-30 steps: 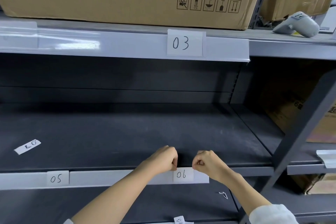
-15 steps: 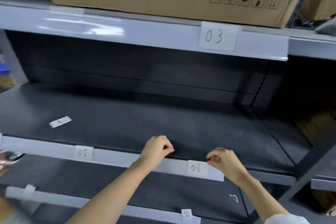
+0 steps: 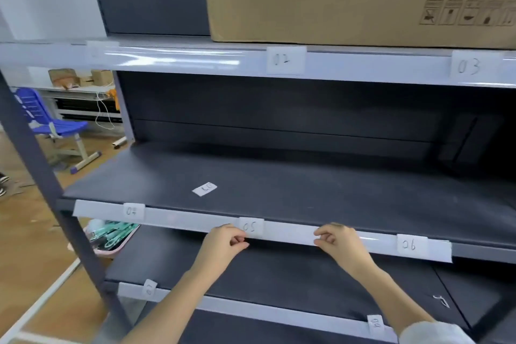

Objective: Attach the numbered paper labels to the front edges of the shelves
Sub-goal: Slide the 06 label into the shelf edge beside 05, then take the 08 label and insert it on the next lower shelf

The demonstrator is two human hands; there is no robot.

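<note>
Left hand [image 3: 223, 243] sits at the front edge of the middle shelf [image 3: 307, 193], thumb and curled fingers pinching the label strip [image 3: 290, 233] right at the left border of the 05 label [image 3: 251, 227]. Right hand [image 3: 336, 240] is on the same strip, well to the right of 05, fingers curled and pinching the strip's lower edge — roughly between 05 and the 06 label [image 3: 410, 245].

Key relation: the strip's long axis runs left-right along the shelf edge, dropping slightly to the right of 05 in view. Both hands sit on that axis with 05 just inboard of the left one, so left is clearly nearer to 05.

Other labels relative to 05: 04 label [image 3: 133, 211] to its left on the same strip, 02 [image 3: 284, 60] and 03 [image 3: 469, 66] on the edge above, two more below, digits unreadable. One loose label [image 3: 204, 189] lies flat on the shelf surface behind and left of 05 — my guess is it's the next one to fit, left hand closer to it.
</note>
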